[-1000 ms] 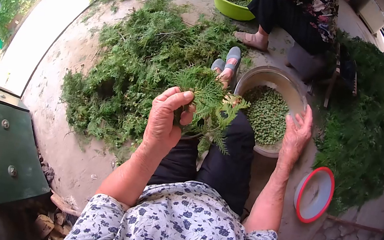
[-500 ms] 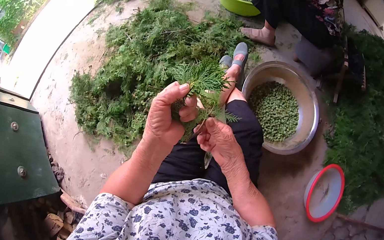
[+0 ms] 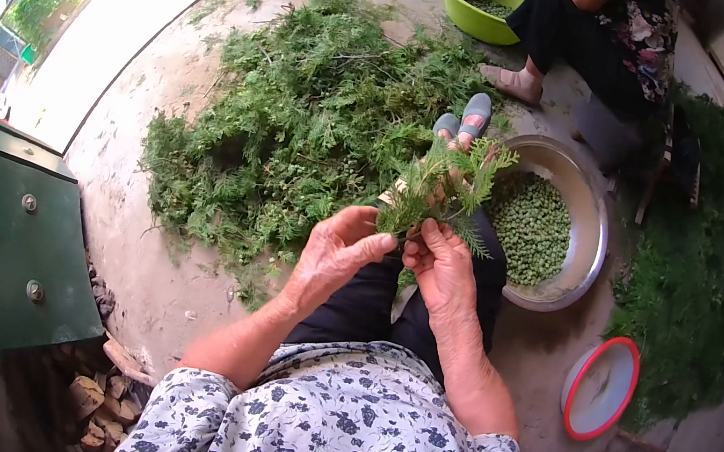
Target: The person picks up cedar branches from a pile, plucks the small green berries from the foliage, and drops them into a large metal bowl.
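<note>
Over my lap, a leafy green conifer sprig (image 3: pixel 444 187) is held up between both hands, its fronds pointing away from me. My right hand (image 3: pixel 446 277) pinches its stem between thumb and bent fingers. My left hand (image 3: pixel 339 260) is closed at the left lower side of the sprig, thumb tip against the foliage. Right of my legs stands a wide metal basin (image 3: pixel 592 253) holding many small round green cones or berries (image 3: pixel 529 229). The foliage hides part of the basin's left rim.
A big heap of cut branches (image 3: pixel 295 111) covers the ground ahead and left. More greenery (image 3: pixel 701 270) lies at right, near a red-rimmed bowl (image 3: pixel 601 389). Ahead, another person (image 3: pixel 591 35) sits by a lime-green tub (image 3: pixel 478 22). A dark green panel (image 3: pixel 1 235) and firewood (image 3: pixel 100 412) are at left.
My left hand has come down and right, nearer my right hand. The sprig has turned and now spreads farther right, in front of the basin's left side. The view has shifted slightly.
</note>
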The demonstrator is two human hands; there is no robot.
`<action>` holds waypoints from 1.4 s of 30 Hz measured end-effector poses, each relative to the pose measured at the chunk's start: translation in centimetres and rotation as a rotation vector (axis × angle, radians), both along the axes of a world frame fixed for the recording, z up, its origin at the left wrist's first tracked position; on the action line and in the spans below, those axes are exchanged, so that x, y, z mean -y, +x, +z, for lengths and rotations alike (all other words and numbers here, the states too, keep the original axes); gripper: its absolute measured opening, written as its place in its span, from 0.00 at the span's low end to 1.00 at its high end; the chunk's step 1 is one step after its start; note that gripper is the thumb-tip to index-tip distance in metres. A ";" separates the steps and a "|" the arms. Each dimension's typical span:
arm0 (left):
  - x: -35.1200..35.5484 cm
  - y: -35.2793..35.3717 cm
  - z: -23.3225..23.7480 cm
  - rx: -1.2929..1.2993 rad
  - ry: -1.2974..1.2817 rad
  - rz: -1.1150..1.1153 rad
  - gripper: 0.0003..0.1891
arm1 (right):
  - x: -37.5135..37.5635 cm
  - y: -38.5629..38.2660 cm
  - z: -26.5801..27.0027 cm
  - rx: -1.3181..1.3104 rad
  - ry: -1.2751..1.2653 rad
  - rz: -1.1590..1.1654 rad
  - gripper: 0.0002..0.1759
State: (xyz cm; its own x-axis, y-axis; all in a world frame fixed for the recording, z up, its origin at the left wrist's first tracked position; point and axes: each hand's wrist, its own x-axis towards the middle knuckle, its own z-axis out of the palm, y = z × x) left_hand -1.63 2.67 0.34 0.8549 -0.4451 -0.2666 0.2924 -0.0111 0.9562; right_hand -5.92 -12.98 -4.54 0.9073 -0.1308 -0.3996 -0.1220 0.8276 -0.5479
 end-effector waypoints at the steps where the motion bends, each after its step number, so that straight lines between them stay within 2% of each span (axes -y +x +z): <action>1: 0.0 -0.3 -0.3 0.016 0.008 0.004 0.18 | -0.5 0.4 0.1 -0.004 -0.019 0.002 0.06; 4: -0.9 0.1 -0.4 -0.009 -0.008 -0.004 0.15 | -2.1 1.3 0.6 0.024 -0.032 0.077 0.08; 5: -1.5 0.4 -0.6 -0.013 -0.013 0.073 0.14 | -2.1 1.4 0.6 0.044 -0.096 0.127 0.12; 6: -2.2 0.9 -1.1 -0.017 -0.020 0.148 0.14 | -2.1 1.6 0.8 0.062 -0.101 0.157 0.12; 9: -5.8 2.5 -2.7 -0.058 -0.020 0.351 0.13 | -1.3 1.9 0.6 0.025 -0.353 0.242 0.16; 11: -9.2 2.5 -3.6 -0.056 0.064 0.502 0.09 | 0.2 1.5 -0.1 -0.013 -0.458 0.185 0.12; 12: -11.5 2.3 -5.7 0.082 0.172 0.555 0.09 | 1.0 1.3 -0.7 -0.024 -0.528 0.151 0.10; 13: -14.6 1.9 -7.3 0.092 0.518 0.463 0.07 | 1.9 1.0 -1.1 -0.052 -0.610 0.122 0.09; 15: -23.0 -0.3 -17.2 0.678 1.383 0.097 0.09 | 3.9 0.5 -3.0 -0.145 -0.781 0.088 0.09; 16: -23.4 -1.5 -14.6 0.299 1.390 0.050 0.10 | 4.5 0.1 -3.5 -0.167 -0.824 0.077 0.10; 18: -27.4 -3.5 -16.9 -0.264 1.444 -0.336 0.12 | 5.2 -0.4 -4.4 -0.198 -0.862 0.074 0.10; 20: -28.0 -5.1 -16.4 -0.334 1.476 -0.454 0.12 | 5.2 -0.7 -5.1 -0.207 -0.863 0.074 0.10; 21: -29.0 -4.9 -18.0 -0.332 1.478 -0.452 0.12 | 5.0 -0.8 -5.3 -0.216 -0.852 0.078 0.10; 23: -31.3 -3.3 -23.3 0.141 1.435 -1.030 0.08 | 4.6 -0.9 -5.8 -0.230 -0.841 0.088 0.10; 24: -30.8 -0.5 -23.1 0.009 1.472 -0.833 0.04 | 4.4 -1.0 -6.0 -0.230 -0.841 0.091 0.10; 25: -29.5 3.0 -20.4 0.148 1.677 -0.693 0.02 | 4.1 -1.0 -6.1 -0.243 -0.841 0.098 0.09; 26: -30.0 6.1 -17.9 0.260 1.300 0.270 0.04 | 3.9 -1.0 -6.2 -0.257 -0.842 0.108 0.09; 27: -27.7 10.2 -9.8 -0.055 0.709 0.723 0.11 | 3.6 -1.0 -6.1 -0.259 -0.844 0.117 0.09; 28: -26.0 13.3 -4.9 0.127 0.321 0.958 0.24 | 3.5 -1.0 -6.1 -0.250 -0.862 0.112 0.09; 29: -26.1 16.6 -2.0 0.368 0.241 0.991 0.31 | 3.3 -1.0 -5.9 -0.239 -0.881 0.107 0.09; 30: -25.9 18.5 1.4 0.537 0.207 0.936 0.32 | 3.1 -0.9 -5.7 -0.238 -0.882 0.112 0.09; 32: -24.2 20.2 6.7 0.697 0.054 0.908 0.29 | 2.4 -0.8 -5.5 -0.238 -0.867 0.085 0.09; 34: -22.8 19.9 7.5 0.730 0.110 0.848 0.25 | 1.7 -0.9 -6.0 -0.229 -0.847 0.093 0.09; 37: -21.7 17.8 1.7 0.523 0.184 0.719 0.18 | 1.0 -0.9 -5.9 -0.214 -0.830 0.129 0.09; 39: -21.1 14.9 -4.3 0.290 0.144 0.642 0.14 | 1.0 -1.0 -5.3 -0.211 -0.838 0.164 0.09; 42: -20.3 9.1 -12.0 0.078 0.207 0.511 0.15 | 2.1 -1.0 -4.1 -0.178 -0.886 0.130 0.08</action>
State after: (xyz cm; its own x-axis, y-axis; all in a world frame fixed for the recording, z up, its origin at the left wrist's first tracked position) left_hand 7.45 23.00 -11.64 0.9690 0.0866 -0.2313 0.2379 -0.0764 0.9683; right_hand -6.92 -15.06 -8.67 0.8706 -0.3580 -0.3374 -0.3286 0.0872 -0.9404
